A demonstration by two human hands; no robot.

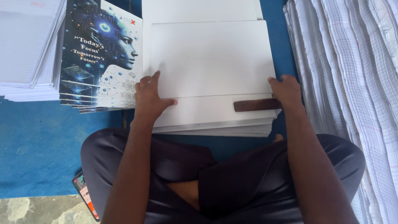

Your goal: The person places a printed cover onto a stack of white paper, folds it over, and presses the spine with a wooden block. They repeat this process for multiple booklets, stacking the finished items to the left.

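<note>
While the left hand (150, 99) lay flat on the white sheet (209, 58), the right hand (286, 92) gripped a brown stick (255, 105) (fingers curled), lining up the white stack (215, 124).

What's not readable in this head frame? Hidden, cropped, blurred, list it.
- Right hand: its fingertips curl over the white sheet stack's edge, so the grip on the brown wooden strip is unclear.
- Sheet stack: far end cut off by the top edge.
- Phone: partly under the knee.
- Lined paper pile: cropped at the right edge.
- Left hand: covers the sheet fold beneath it.
</note>
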